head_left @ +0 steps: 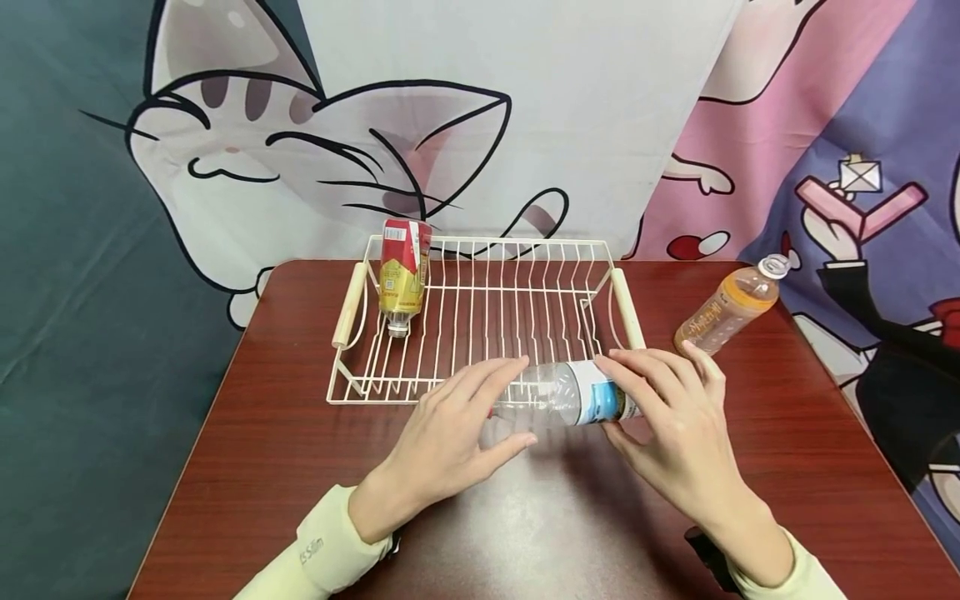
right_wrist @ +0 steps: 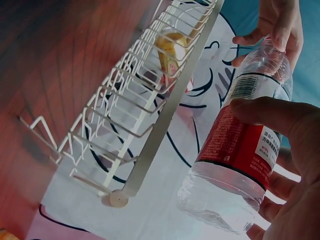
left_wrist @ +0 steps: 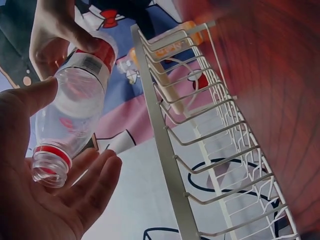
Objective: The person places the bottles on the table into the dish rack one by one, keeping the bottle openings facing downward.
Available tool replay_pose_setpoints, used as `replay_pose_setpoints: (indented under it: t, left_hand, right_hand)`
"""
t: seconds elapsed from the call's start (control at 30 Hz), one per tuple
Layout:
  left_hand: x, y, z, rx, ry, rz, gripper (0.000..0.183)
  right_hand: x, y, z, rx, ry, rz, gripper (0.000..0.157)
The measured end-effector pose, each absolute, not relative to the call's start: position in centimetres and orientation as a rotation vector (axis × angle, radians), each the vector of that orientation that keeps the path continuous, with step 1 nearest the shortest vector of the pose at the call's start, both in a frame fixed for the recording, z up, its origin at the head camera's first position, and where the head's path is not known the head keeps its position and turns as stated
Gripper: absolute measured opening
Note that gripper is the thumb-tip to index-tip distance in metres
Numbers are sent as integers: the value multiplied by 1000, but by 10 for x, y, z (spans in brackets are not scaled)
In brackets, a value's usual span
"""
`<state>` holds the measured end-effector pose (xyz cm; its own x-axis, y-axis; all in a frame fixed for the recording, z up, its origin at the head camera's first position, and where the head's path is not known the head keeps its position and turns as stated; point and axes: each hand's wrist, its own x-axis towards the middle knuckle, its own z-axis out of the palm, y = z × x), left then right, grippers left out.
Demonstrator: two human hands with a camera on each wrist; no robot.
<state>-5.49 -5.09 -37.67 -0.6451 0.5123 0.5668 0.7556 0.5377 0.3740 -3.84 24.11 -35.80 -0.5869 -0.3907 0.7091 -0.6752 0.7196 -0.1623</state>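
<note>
A clear plastic bottle [head_left: 558,394] with a red, white and blue label lies sideways in the air over the front edge of the white wire rack [head_left: 517,289]. My right hand [head_left: 678,421] grips it round the label, thumb on the near side in the right wrist view. At the neck end is my left hand [head_left: 453,429], its fingers spread and fairly straight around the neck without closing on it. The bottle's neck [left_wrist: 50,167] shows bare threads and a red ring, with no cap on. Whether the left thumb touches the bottle, I cannot tell.
Neck toward me, a red and yellow labelled bottle [head_left: 403,275] lies in the rack's left end. Pale wooden handles [head_left: 628,308] flank the rack. An orange-brown capped bottle [head_left: 727,308] stands right of it on the dark red table [head_left: 300,467]. Cartoon cloth [head_left: 600,108] hangs behind.
</note>
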Motion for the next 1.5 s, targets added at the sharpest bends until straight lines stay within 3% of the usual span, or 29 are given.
replay_pose_setpoints:
  t: [0.43,0.57,0.67,0.7,0.93,1.03,1.13,1.5]
  left_hand:
    - [-54,-52,-379,-1052,-2342,-868,73]
    - [-54,-54,-378,-1030,-2334,-895,72]
    - [-55,-55,-378,-986,-2322,-934,71]
    - [-56,-56,-378,-966,-2321,-949,71]
    - [-57,-57,-378,-854,-2271,-1020,70]
    - [-56,-57,-379,-824,-2255,-1040,69]
    - [-55,-56,-380,-808,-2254,-1046,69]
    - [-55,-55,-382,-799,-2256,-1040,69]
  right_hand:
    - [-37,240,-360,812,-2263,569,75]
    - [-39,242,-359,729,-2226,665,62]
    - [-43,242,-358,565,-2149,888,86]
    - [-44,242,-358,505,-2104,1048,87]
    - [-46,229,-359,165,-1486,2346,56]
    - [-46,221,-364,224,-1358,2622,34]
    - [-47,212,-369,321,-1269,2737,26]
    - [-53,184,-357,63,-1244,2649,36]
